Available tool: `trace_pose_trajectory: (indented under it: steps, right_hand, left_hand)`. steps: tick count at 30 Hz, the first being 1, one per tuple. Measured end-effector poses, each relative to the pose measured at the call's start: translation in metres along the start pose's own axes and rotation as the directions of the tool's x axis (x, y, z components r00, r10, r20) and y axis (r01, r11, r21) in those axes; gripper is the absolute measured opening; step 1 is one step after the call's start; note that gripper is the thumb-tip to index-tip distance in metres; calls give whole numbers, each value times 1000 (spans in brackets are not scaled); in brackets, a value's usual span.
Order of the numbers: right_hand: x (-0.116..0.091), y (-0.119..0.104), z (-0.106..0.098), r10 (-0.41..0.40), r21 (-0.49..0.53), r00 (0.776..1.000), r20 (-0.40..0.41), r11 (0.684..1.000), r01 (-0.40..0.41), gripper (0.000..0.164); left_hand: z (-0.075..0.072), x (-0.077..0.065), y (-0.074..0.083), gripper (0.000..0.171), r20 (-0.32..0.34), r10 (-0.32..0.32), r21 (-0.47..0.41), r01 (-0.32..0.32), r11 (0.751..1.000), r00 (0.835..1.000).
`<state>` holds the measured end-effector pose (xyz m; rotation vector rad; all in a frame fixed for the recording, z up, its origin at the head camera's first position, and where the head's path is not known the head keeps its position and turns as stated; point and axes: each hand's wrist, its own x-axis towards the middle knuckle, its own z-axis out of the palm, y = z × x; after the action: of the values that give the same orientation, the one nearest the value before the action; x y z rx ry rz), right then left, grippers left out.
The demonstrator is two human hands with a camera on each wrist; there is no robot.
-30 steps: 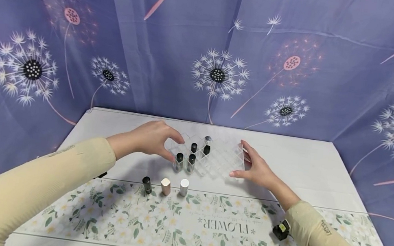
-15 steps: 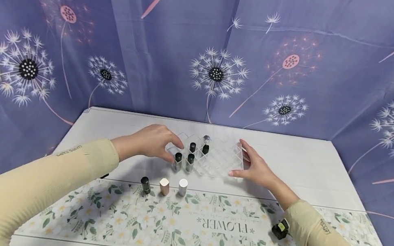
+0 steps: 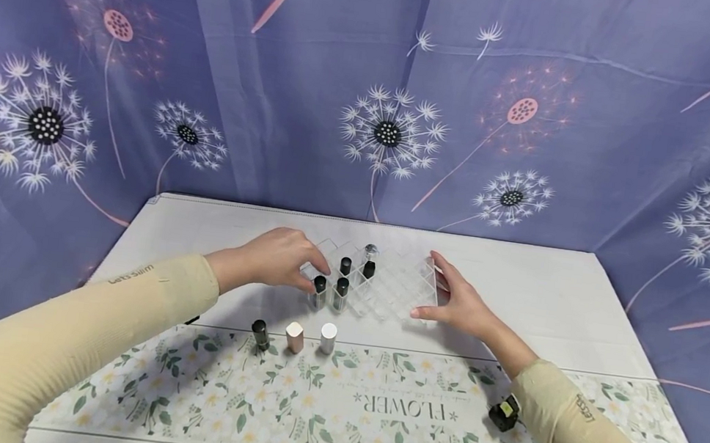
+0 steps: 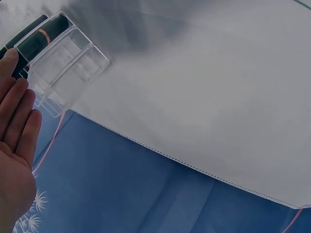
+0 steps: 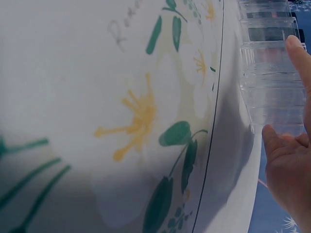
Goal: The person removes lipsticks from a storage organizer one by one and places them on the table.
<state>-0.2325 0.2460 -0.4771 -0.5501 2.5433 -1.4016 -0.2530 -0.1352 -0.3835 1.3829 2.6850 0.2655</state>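
Note:
A clear lipstick organizer (image 3: 387, 284) with diamond-shaped dividers stands at the table's rear middle. Several lipsticks stand upright in its left part, among them a black-capped one (image 3: 319, 292) at the front left corner. My left hand (image 3: 280, 257) is at that corner. Its index finger and thumb are beside this cap, and in the left wrist view the fingers (image 4: 22, 116) are straight, one fingertip at a dark green lipstick (image 4: 41, 36). At the organizer's right end my right hand (image 3: 461, 301) grips it, thumb in front and fingers behind.
Nearer me stand a black lipstick (image 3: 260, 334), a pinkish-gold one (image 3: 295, 337) and a white one (image 3: 328, 338) in a row. A small black object (image 3: 504, 413) with a yellow-green patch lies by the right sleeve. A purple curtain (image 3: 290, 95) hangs behind the table.
My left hand has come slightly lower and right at the organizer's corner, its index finger closer to the front lipstick. The right hand keeps its grip. The head view has shifted slightly.

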Motion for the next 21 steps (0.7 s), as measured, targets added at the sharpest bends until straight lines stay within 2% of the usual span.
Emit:
trace_pose_trajectory:
  steps: [11,21]
  right_hand:
    - [0,-1,0,7,-13,1000,4,1000,-7,122]
    - [-1,-1,-2,17,-8,1000,6,1000,-17,122]
  left_hand:
    - [7,2,-3,25,-49,77,-9,-77,997,996]
    - [5,2,-1,21,-45,68,-31,-69,997,997]
